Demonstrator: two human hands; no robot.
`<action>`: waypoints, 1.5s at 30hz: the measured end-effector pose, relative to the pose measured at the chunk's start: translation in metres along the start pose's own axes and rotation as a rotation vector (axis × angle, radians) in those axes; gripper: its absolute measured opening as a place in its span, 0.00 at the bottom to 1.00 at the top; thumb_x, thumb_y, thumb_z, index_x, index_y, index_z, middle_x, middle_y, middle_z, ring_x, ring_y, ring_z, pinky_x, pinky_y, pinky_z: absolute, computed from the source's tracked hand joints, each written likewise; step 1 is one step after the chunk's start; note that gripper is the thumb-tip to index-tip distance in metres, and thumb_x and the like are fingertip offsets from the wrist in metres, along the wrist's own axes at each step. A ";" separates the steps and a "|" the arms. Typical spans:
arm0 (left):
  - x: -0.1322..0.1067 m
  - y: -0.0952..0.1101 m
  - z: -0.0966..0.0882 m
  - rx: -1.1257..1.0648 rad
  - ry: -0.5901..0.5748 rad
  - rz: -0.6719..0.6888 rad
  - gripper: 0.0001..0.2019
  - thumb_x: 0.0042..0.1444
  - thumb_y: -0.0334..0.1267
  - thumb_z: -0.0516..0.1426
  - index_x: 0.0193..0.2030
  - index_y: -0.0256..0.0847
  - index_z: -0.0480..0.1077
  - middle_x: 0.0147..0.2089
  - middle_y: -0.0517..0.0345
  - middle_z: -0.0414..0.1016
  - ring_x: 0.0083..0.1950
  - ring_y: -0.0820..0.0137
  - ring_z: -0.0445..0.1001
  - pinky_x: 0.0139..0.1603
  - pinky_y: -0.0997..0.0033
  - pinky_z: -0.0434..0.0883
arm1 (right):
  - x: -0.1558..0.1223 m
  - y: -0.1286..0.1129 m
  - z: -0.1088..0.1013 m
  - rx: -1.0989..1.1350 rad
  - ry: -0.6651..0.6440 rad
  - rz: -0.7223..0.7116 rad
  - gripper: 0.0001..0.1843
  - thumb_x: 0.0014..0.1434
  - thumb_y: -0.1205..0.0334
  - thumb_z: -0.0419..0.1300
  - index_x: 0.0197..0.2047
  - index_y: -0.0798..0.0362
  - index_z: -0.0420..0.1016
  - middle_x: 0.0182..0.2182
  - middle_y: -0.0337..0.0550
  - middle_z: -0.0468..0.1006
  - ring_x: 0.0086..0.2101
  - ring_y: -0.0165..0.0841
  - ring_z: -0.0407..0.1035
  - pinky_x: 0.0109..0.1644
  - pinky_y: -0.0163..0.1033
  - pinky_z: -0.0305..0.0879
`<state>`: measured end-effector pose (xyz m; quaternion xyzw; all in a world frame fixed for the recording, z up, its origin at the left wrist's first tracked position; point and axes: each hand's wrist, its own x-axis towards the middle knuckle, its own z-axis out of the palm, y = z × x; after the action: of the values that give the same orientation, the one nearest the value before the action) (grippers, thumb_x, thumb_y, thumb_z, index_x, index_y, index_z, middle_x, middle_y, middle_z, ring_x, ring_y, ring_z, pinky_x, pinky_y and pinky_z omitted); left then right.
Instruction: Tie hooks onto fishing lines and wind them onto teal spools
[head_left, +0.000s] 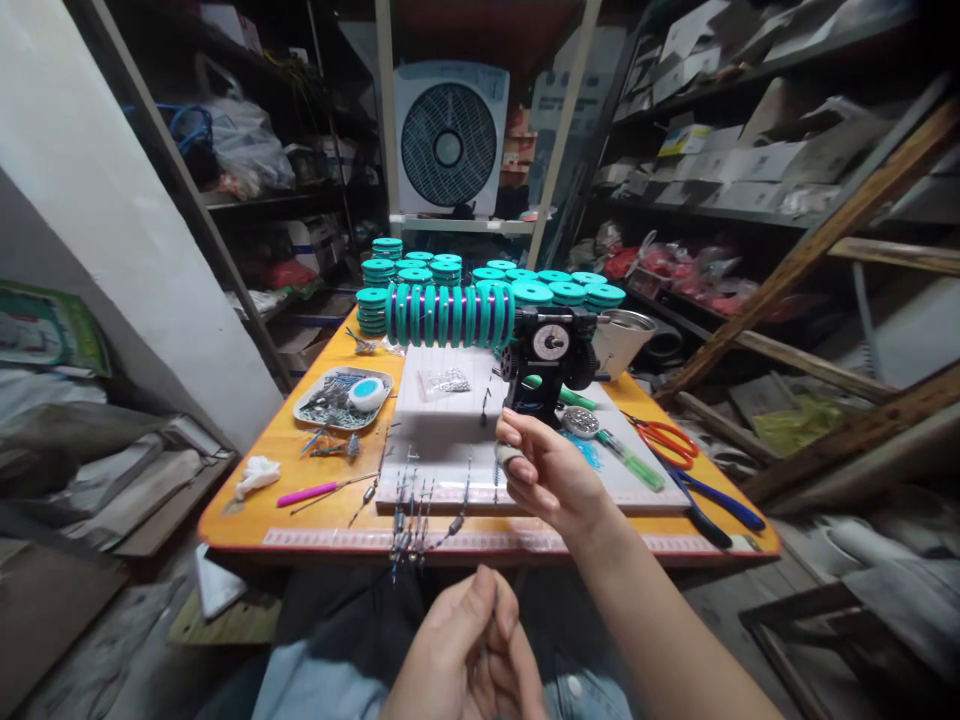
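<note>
My right hand is raised over the front of the white board, its fingers curled in a pinch. A grey wrap or pad shows at one of its fingers; anything thin between the fingertips is too small to make out. Lower down, at the table's front edge, my left hand has thumb and forefinger pressed together on something tiny. Just behind my right hand stands a black winding device with a round dial. A row of teal spools sits sideways on its shaft. Small dark fishing rigs hang at the front edge.
Stacks of teal spools stand at the back. A tray of small metal parts is left, with a pink-handled tool nearer. Orange scissors, blue-handled pliers and a metal cup lie right. Shelves flank the table.
</note>
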<state>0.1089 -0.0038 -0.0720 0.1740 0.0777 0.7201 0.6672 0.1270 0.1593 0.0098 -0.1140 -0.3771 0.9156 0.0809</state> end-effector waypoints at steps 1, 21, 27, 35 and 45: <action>-0.001 -0.002 -0.002 -0.005 0.003 -0.003 0.21 0.66 0.46 0.37 0.31 0.35 0.60 0.22 0.50 0.74 0.22 0.70 0.75 0.21 0.81 0.68 | 0.000 0.000 -0.001 -0.005 0.000 -0.002 0.15 0.59 0.53 0.54 0.28 0.53 0.55 0.11 0.32 0.63 0.06 0.22 0.49 0.08 0.24 0.40; 0.003 0.014 0.019 0.564 0.191 0.138 0.15 0.63 0.40 0.46 0.40 0.31 0.69 0.37 0.44 0.75 0.39 0.67 0.74 0.46 0.66 0.68 | -0.009 -0.012 0.005 -0.429 0.070 -0.161 0.17 0.59 0.50 0.56 0.36 0.57 0.72 0.12 0.34 0.64 0.08 0.19 0.45 0.10 0.25 0.35; 0.040 0.054 0.044 0.827 0.235 0.120 0.18 0.64 0.45 0.43 0.59 0.45 0.51 0.47 0.52 0.69 0.29 0.68 0.75 0.40 0.60 0.69 | -0.018 -0.041 0.014 -1.040 0.082 -0.266 0.21 0.60 0.49 0.55 0.43 0.58 0.77 0.12 0.34 0.60 0.13 0.19 0.50 0.15 0.25 0.43; 0.066 0.059 0.045 0.691 0.200 0.094 0.15 0.62 0.47 0.48 0.33 0.35 0.59 0.22 0.66 0.54 0.17 0.82 0.55 0.17 0.76 0.66 | -0.019 -0.043 0.015 -0.848 -0.022 -0.131 0.21 0.61 0.51 0.53 0.44 0.61 0.74 0.14 0.36 0.64 0.11 0.20 0.52 0.13 0.24 0.43; 0.047 0.037 0.040 0.474 0.222 0.132 0.14 0.65 0.42 0.43 0.31 0.35 0.56 0.18 0.63 0.62 0.17 0.75 0.68 0.30 0.67 0.71 | 0.005 -0.016 0.006 -0.101 0.056 0.027 0.18 0.61 0.51 0.51 0.26 0.54 0.54 0.11 0.33 0.63 0.06 0.24 0.51 0.07 0.25 0.42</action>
<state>0.0864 0.0339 -0.0155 0.2500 0.3052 0.7385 0.5468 0.1218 0.1675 0.0243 -0.1487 -0.4189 0.8928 0.0734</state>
